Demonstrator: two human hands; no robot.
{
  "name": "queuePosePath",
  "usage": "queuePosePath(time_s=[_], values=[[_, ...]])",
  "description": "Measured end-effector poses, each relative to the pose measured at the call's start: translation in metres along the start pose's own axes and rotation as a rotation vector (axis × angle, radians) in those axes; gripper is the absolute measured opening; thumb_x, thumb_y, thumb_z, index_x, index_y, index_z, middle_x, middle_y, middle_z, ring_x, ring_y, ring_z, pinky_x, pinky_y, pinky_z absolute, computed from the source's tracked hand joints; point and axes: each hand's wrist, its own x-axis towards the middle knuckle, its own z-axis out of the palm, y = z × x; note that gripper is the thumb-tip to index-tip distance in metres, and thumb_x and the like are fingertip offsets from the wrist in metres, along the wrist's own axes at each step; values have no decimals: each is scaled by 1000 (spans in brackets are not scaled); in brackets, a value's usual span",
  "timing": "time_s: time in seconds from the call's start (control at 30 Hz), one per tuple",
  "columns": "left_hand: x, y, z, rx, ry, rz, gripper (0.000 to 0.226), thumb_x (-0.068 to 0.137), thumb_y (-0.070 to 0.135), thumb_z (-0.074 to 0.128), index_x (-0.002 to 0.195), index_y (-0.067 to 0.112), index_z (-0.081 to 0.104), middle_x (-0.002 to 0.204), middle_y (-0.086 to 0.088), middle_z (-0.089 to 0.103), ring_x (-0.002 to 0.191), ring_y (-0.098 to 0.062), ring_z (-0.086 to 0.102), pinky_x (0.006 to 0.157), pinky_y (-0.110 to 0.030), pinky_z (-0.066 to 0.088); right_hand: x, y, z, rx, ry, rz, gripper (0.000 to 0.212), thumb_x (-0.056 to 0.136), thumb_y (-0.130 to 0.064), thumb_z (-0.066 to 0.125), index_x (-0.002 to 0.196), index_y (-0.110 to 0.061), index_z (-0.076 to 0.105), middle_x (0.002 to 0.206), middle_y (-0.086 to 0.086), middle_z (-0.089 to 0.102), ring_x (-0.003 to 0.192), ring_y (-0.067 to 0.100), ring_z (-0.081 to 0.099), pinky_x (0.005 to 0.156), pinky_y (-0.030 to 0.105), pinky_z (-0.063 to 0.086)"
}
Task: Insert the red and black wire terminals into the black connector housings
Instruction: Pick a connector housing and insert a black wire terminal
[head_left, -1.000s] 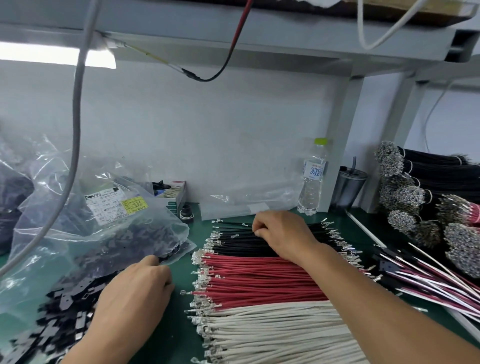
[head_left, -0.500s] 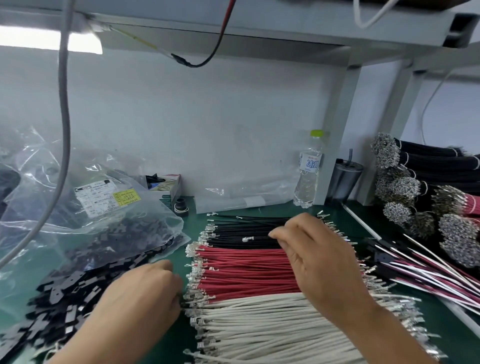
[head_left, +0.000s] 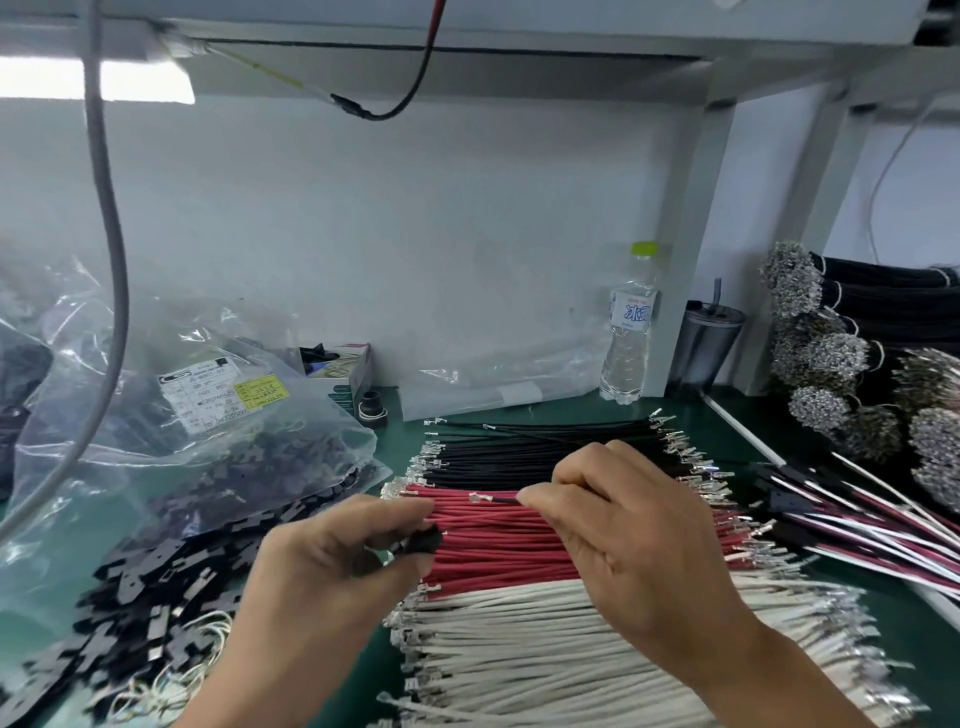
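Both hands have lifted off the piles since a second ago and now meet above the red wires (head_left: 498, 540), the landmark for all that follows. Far left of the red wires, a clear bag (head_left: 171, 415) of black parts slumps on the green worktop (head_left: 400, 436), and loose black housings (head_left: 156, 597) spill from it toward the near edge. Just left of the red wires, the left hand (head_left: 332, 566) hovers with its fingers (head_left: 400, 512) curled round one black housing (head_left: 423, 538), pinched against the thumb. Directly over the red wires, the right hand (head_left: 618, 530) pinches a black wire (head_left: 506, 500) between thumb and forefinger, its metal terminal (head_left: 480, 498) pointing left toward the housing but apart from it. Behind the red wires lies the row of black wires (head_left: 530, 449); in front of them, the white wires (head_left: 545, 649). Behind and right of the red wires stand a bottle (head_left: 628, 332) and a dark cup (head_left: 704, 345) against the wall. Far right, bundles (head_left: 841, 353) of terminated wires are stacked, with finished red, white and black harnesses (head_left: 857, 525) fanned out below them.
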Motion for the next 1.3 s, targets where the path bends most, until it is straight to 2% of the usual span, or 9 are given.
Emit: queuePosePath(time_s=[0.07,0.13,0.23,0.4,0.73,0.87,1.0,1.2,1.3], values=[[-4,1,4,-12,-34,-9,39,68,3,94,85,37,84,94,-2,79,74,-36,70,66,-43,59,-1,-4,1,151,-13,79,14,94,-19,68,102,-21,79,84,-10,57,75,8,52,57,22,45],[-6,1,6,-17,-44,5,29,66,18,94,86,38,84,95,-1,78,71,-36,67,62,-44,55,0,-8,0,296,-41,167,18,96,-30,62,99,-25,79,84,-15,55,76,5,53,61,18,43],[-7,1,7,-88,-40,11,28,62,15,86,85,32,85,92,-2,80,82,-21,75,75,-30,61,0,-12,-1,379,-107,232,12,92,-34,66,94,-31,78,85,-17,57,79,9,59,62,20,45],[-5,-4,9,-217,-36,-44,28,57,2,85,80,18,86,90,-8,79,81,-21,75,72,-19,59,4,-14,-3,449,-154,303,9,90,-33,69,92,-32,77,85,-17,59,82,10,61,65,15,42],[-9,-4,10,-213,-44,-32,28,59,13,86,85,24,86,88,-11,80,80,-30,76,75,-29,63,4,-20,-1,454,-235,319,7,91,-31,70,92,-32,77,84,-17,59,79,7,59,64,19,43],[-8,-2,7,-157,-1,-57,29,55,19,89,83,29,85,83,-6,80,74,-24,77,71,-27,63,6,-18,-2,468,-327,333,5,91,-32,72,92,-34,77,86,-18,60,82,6,60,66,19,43],[-8,2,7,46,-35,80,28,61,17,88,80,37,84,81,4,80,68,-18,73,65,-32,61,6,-16,-2,516,-372,364,5,90,-30,73,90,-33,77,88,-17,61,85,9,62,70,30,51],[-11,2,2,-62,-23,8,25,58,20,88,79,31,85,83,-5,80,72,-26,75,70,-40,64,5,-24,3,478,-314,345,12,91,-33,64,90,-28,75,87,-17,58,85,6,59,71,19,45],[-12,2,6,26,-33,11,25,57,20,88,76,36,84,80,3,80,66,-17,72,63,-31,61,4,-30,4,299,-292,224,14,93,-33,62,92,-26,74,87,-18,57,83,1,54,69,21,47]])
